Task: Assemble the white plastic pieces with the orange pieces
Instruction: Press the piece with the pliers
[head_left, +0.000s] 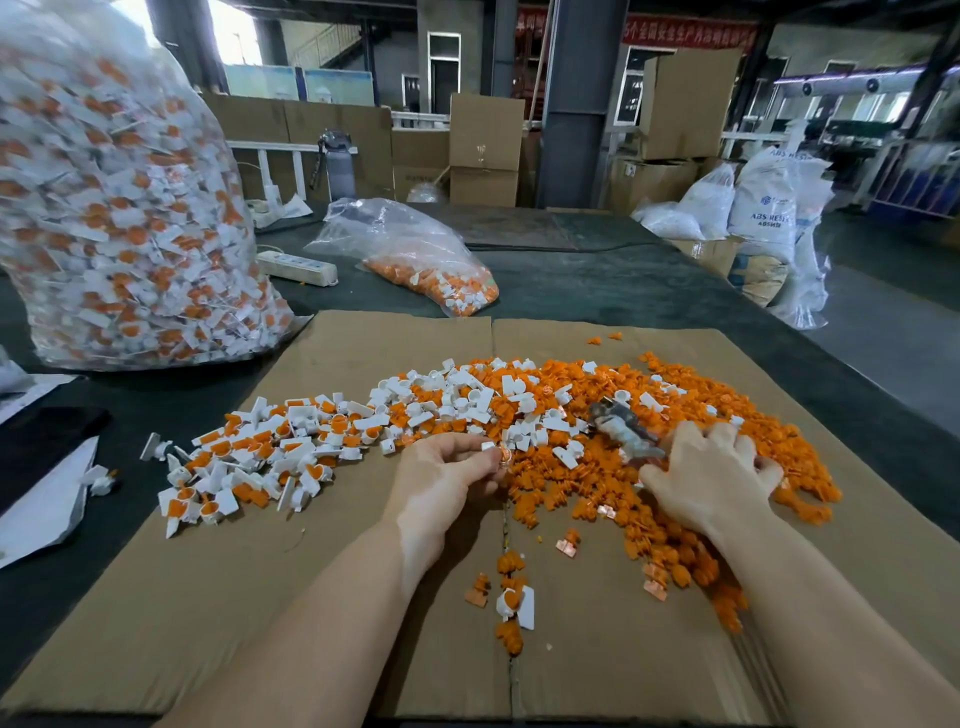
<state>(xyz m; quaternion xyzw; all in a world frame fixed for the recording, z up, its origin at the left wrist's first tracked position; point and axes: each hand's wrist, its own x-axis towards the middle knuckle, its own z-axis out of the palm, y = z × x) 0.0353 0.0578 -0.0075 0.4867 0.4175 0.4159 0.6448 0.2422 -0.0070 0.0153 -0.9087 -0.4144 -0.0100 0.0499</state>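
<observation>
My left hand (451, 470) pinches a white piece (488, 446) against an orange piece (503, 459); next, press them together. My right hand (714, 475) rests spread on the orange pile (597, 470), grip empty.

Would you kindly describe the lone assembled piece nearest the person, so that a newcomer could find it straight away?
Start at the flat cardboard sheet covering the table and follow its centre seam toward the person. Just right of that seam, between the two forearms, lies the assembled piece. Unlike the loose orange pieces around it, it has a white body with orange seated inside.
</observation>
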